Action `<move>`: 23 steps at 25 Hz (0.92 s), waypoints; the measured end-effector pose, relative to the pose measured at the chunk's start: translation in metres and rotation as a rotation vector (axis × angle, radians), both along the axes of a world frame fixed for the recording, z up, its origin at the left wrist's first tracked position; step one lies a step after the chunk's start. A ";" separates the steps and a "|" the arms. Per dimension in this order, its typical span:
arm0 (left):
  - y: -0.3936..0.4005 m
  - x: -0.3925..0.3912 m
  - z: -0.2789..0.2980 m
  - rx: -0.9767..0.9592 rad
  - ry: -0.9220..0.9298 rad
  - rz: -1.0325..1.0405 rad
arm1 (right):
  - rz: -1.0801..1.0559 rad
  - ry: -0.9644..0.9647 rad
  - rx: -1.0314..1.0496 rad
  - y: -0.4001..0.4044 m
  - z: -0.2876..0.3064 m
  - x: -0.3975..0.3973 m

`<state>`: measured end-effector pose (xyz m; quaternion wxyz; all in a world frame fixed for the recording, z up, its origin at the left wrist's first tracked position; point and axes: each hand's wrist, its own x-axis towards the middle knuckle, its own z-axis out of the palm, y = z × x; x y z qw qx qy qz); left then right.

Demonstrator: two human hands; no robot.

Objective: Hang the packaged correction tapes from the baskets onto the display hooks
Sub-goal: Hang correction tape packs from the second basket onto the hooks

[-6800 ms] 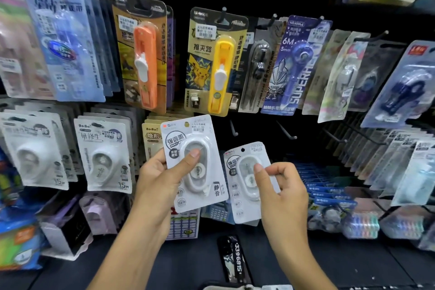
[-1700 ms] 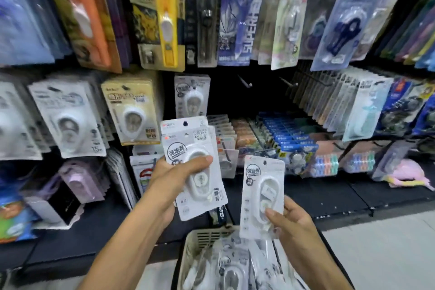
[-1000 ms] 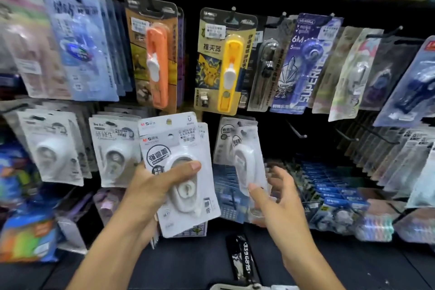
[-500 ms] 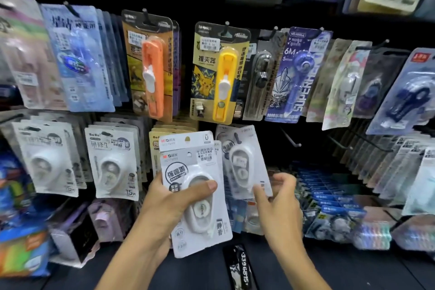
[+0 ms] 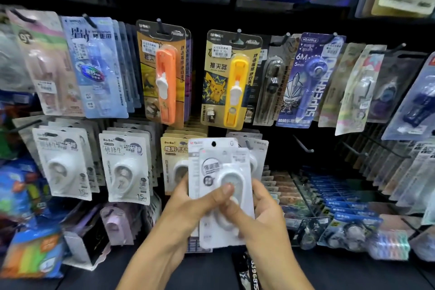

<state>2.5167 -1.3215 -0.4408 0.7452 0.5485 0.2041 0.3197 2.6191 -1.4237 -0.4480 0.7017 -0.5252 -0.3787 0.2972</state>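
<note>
1. The left hand (image 5: 188,205) is gripping a small stack of white correction tape packs (image 5: 220,186), thumb pressing across the front.
2. The right hand (image 5: 261,216) is pinching the front pack's lower right edge.
3. The packs are sitting just below the yellow pack (image 5: 231,80), in front of a hanging white pack (image 5: 259,158).

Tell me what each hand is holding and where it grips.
Both hands, left hand and right hand, grip the white correction tape packs around the lower blister, thumbs in front.

Both hands (image 5: 188,207) on tape pkgs (image 5: 221,186)
</note>
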 end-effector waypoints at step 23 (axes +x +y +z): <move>0.007 -0.012 -0.002 0.237 0.040 0.385 | -0.612 -0.818 -0.604 -0.014 0.005 0.032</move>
